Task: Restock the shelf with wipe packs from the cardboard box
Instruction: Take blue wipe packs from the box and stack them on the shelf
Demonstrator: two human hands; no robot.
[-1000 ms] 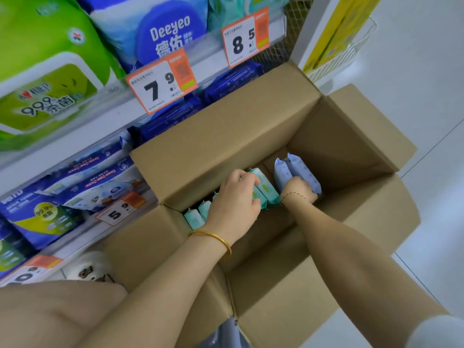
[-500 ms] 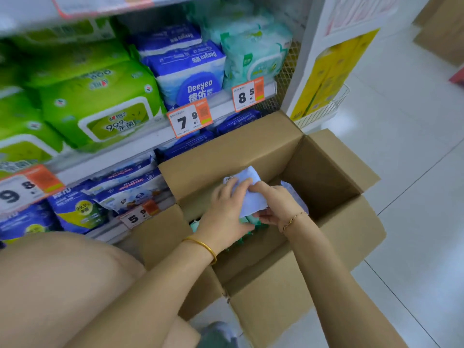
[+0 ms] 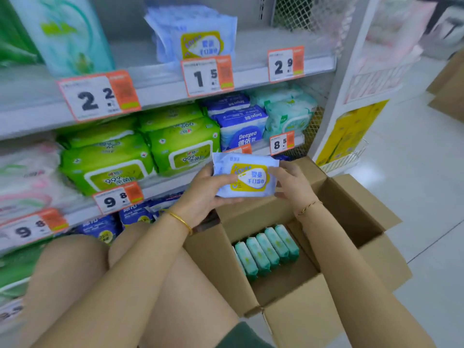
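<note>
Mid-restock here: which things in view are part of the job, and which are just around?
Job:
blue pack, held by left hand and right hand
box
teal packs in the box
matching packs on the top shelf

Around:
green packs
Deeyeo packs
price tags
wire basket

Pack lifted out of the box
Your hands, left (image 3: 200,194) and right (image 3: 292,183), have raised a blue pack (image 3: 244,177) from the box (image 3: 339,247) up before the shelf (image 3: 160,84).

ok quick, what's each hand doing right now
Left hand: grips the left end of the pale blue wipe pack.
Right hand: holds the pack's right end, fingers curled round it.
</note>
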